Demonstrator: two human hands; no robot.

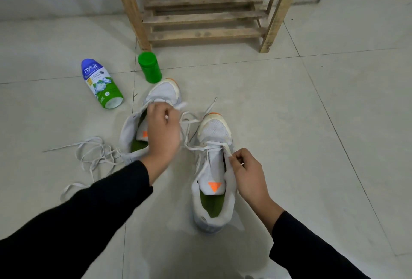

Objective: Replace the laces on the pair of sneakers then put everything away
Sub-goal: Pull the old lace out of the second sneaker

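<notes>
head view: the right sneaker [213,173] runs heel at 6 to toe at 12, under your right hand [249,175], which pinches its lace [196,148]; your left hand [163,132] pinches the other end at 10.

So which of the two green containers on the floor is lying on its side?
The blue-capped Nycil bottle, left of the sneakers, lies on its side. The plain green jar beside the wooden rack's leg stands upright.
</notes>
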